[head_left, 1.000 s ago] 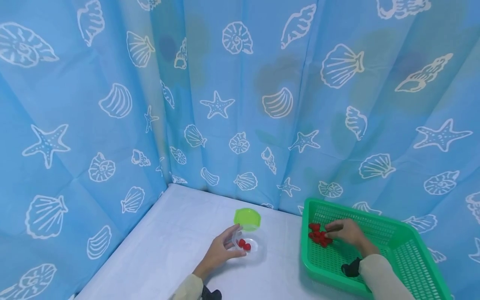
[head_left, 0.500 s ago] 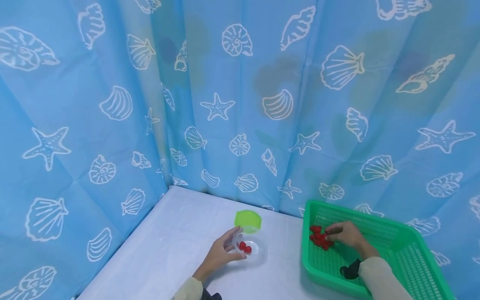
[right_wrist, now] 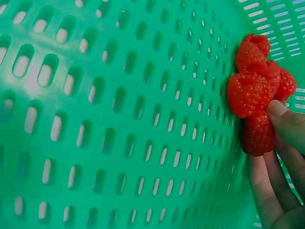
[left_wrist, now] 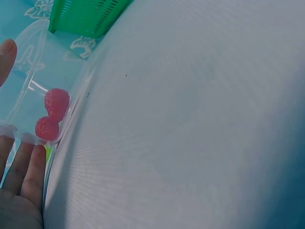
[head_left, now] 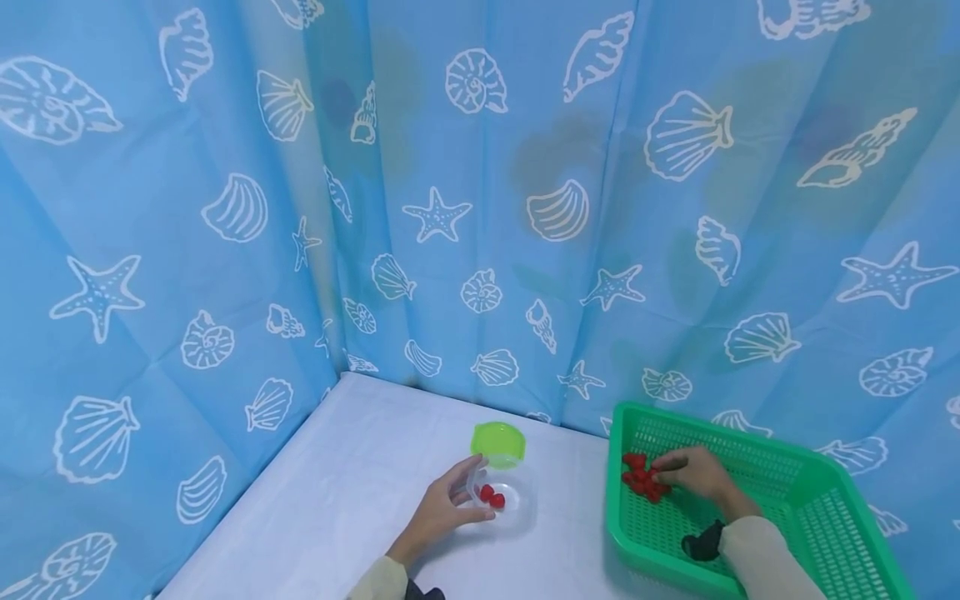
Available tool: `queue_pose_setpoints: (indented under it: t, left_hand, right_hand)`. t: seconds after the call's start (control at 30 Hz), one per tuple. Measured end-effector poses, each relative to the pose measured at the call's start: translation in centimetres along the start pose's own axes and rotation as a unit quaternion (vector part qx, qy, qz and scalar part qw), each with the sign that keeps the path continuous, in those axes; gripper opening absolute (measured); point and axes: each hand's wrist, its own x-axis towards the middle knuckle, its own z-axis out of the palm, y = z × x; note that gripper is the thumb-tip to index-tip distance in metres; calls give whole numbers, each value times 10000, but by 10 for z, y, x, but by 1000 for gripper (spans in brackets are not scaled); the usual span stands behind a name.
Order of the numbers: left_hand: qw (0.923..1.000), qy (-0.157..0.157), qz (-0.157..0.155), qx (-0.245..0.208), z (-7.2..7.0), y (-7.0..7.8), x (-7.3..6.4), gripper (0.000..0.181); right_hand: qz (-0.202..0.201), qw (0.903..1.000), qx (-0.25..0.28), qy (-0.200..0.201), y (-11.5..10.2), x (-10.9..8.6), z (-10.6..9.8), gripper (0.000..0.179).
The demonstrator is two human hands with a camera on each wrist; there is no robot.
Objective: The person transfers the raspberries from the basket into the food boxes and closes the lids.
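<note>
My left hand holds a clear plastic container at its left side, thumb in front and fingers behind. Two red raspberries lie inside it, also plain in the left wrist view. Inside a green basket, my right hand reaches to a small heap of raspberries near the left wall. In the right wrist view its thumb and fingers pinch the nearest raspberry, which sits against the others. Part of the right hand is cut off by that view's edge.
A light green lid lies on the white tabletop just behind the clear container. The basket stands at the right with raised, slotted walls. A blue curtain with white shells hangs behind and along the left.
The right fingers have shifted slightly at the raspberries. The left hand and the container stay in place, with two raspberries inside throughout. The head view has drifted a little.
</note>
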Motion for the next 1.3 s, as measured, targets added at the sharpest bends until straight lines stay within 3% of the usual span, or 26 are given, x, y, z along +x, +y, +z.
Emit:
queue_pose_setpoints:
  t: [0.23,0.57,0.8,1.1,1.3]
  left_hand:
    - [10000,23,-75,-8,0,-1,0,84]
    - [9999,-3,79,-97,-1,3,0,83]
    - [9998,-10,51,-181,0,4,-3,83]
    - [9999,53,23,-124,2,1,-1,83]
    - [10000,64,13,-54,1,6,-3,82]
  right_hand:
    - [-142,9998,94,102,-3,-3,-1,26]
    - [-141,9991,314,245,-3,-4,-2,26]
    - [-532,9972,-285,437,5,-5,-2,20]
    - [-661,9945,-646,491,8,1,0,29]
    - [-758,9900,-985,670,3,5,3,24]
